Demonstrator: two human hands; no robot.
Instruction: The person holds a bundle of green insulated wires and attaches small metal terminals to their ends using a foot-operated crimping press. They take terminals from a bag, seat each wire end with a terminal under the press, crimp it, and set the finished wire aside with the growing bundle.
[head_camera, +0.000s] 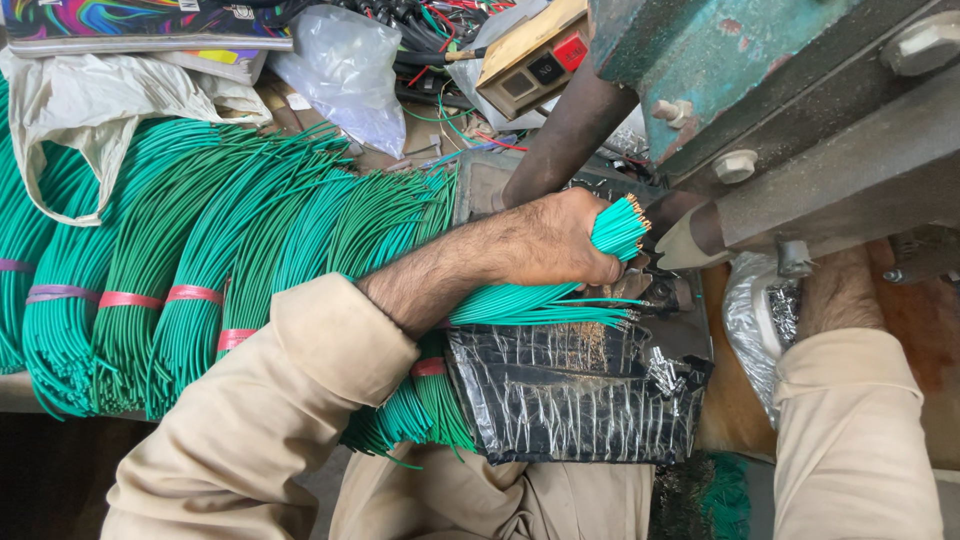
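Left hand (550, 245) around green wires (618, 228), tips beside machine edge (700, 235).

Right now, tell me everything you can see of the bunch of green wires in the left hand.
The bunch of green wires is a thick sheaf of thin, plastic-coated strands with bare coppery tips. The left hand is closed around it just behind the tips, which point right toward the grey machine. A second fan of strands spreads below the hand over a black taped block. Behind, the wires run back under the beige sleeve.
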